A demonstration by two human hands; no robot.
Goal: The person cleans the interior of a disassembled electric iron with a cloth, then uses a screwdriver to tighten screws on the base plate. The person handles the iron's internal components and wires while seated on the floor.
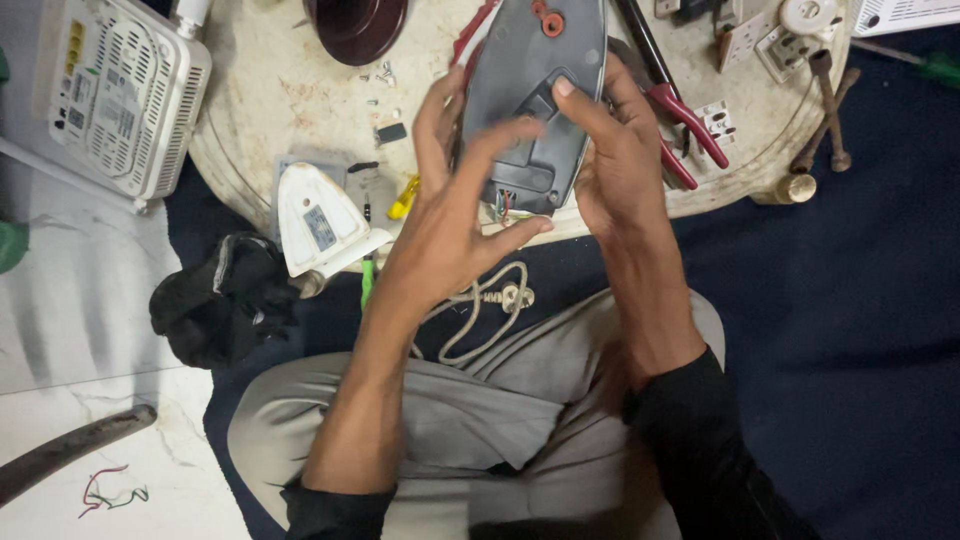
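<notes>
Head view looks down on 2 hands working at a grey iron body (pixel 535 95), which is held upright-tilted over the near edge of a round, stained bench (pixel 290 100). The right hand (pixel 620 150) grips the body along its right side, thumb pressed onto the dark panel. The left hand (pixel 460 210) is open, fingers spread and slightly blurred, touching the left edge near the bottom, where short coloured wires (pixel 505 205) poke out. A white cord (pixel 480 310) hangs below, over the person's lap.

On the bench to the left lies a white iron cover (pixel 320 225), with small screws (pixel 385 75) loose beyond it. Red-handled pliers (pixel 685 125) lie just right of the right hand, and a yellow-handled screwdriver (pixel 403 198) sits near the left wrist.

Only 1 hand really holds the body, so it could slip off the bench edge. The exposed wires could snag on the spread fingers, I judge, and the loose screws could roll away if the bench is knocked.
</notes>
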